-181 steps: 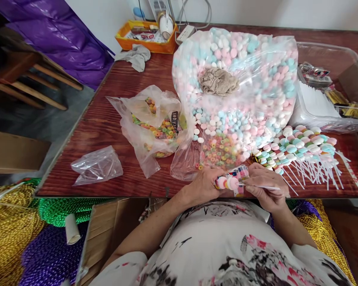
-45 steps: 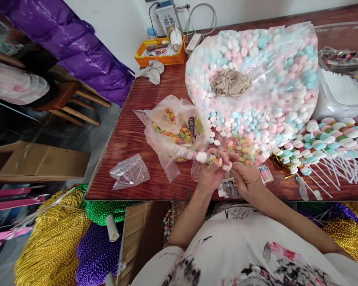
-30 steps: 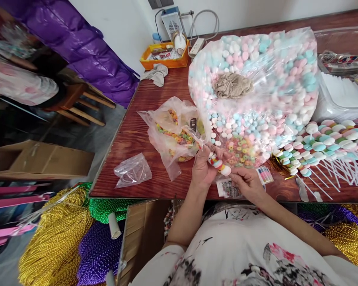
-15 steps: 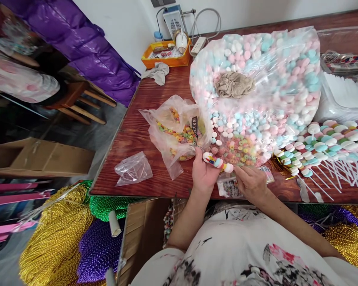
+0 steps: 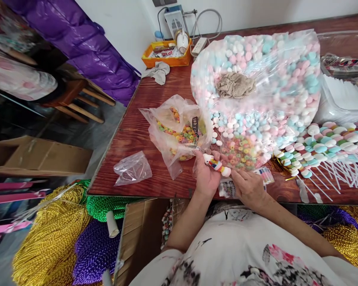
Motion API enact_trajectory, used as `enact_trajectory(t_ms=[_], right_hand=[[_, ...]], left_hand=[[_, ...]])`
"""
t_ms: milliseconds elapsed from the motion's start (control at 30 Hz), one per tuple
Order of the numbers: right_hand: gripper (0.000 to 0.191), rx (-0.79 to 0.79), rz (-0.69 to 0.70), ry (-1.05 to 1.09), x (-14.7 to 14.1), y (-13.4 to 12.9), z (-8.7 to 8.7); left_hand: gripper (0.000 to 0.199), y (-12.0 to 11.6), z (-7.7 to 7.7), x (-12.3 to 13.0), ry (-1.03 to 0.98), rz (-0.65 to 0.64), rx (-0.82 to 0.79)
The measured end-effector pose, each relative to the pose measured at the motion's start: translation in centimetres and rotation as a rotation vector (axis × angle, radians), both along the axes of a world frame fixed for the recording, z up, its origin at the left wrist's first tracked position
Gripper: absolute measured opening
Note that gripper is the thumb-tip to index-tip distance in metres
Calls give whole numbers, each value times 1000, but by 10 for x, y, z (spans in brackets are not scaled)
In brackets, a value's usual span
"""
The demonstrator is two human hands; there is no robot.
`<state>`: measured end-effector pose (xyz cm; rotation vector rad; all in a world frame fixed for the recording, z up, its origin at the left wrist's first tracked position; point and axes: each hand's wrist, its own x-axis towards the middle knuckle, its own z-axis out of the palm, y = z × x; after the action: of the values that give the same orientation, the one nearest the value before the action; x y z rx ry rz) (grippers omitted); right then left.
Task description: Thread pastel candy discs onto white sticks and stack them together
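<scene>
My left hand (image 5: 207, 178) is closed around a short stack of candy-like pieces (image 5: 217, 164), with a white rounded piece at its upper end and yellow, red and pale ones below. At the lower end of the stack, the fingers of my right hand (image 5: 249, 188) are bent together and touch it. Whatever lies under those fingertips is hidden. Just beyond my left hand sits an open clear bag (image 5: 179, 105) of colourful ring-shaped pieces. A big clear bag of pastel marshmallow-like pieces (image 5: 274, 99) lies behind, with more rings (image 5: 240, 151) at its near edge.
Finished-looking pastel twists on white sticks (image 5: 325, 149) lie at the right, beside a clear plastic tub (image 5: 343, 95). An empty plastic bag (image 5: 134, 169) is at the left. An orange tray (image 5: 167, 60) stands at the back. Gold bead strands (image 5: 50, 234) hang below the table edge.
The stack has tilted a little more downward to the right in my left hand. My right hand has moved slightly left and its fingers lie flatter against the stack's lower end.
</scene>
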<state>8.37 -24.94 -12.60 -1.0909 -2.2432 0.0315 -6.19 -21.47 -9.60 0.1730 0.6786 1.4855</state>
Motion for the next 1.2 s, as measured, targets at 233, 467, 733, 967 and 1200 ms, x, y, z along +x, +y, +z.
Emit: enact_trajectory(t_ms=[233,467,733,967,1200], right_hand=[[28,-818,154,636,-8,2,7],[40,-1134,216,941,-19,1,5],[21,-291,92,323,-5,5,6],[38,-981,180,882,-15,11,8],[32,-1164,245,1005,-13,13,2]], left_hand=[[55,-2,2,0,40,-64,-21],[52,-6,0,1,64,-122,96],[31,-9,-6,-1,300,-180,216],[34,-16,-19,18,239,-273,145],[54,-1,-18,-13,246,-282,222]])
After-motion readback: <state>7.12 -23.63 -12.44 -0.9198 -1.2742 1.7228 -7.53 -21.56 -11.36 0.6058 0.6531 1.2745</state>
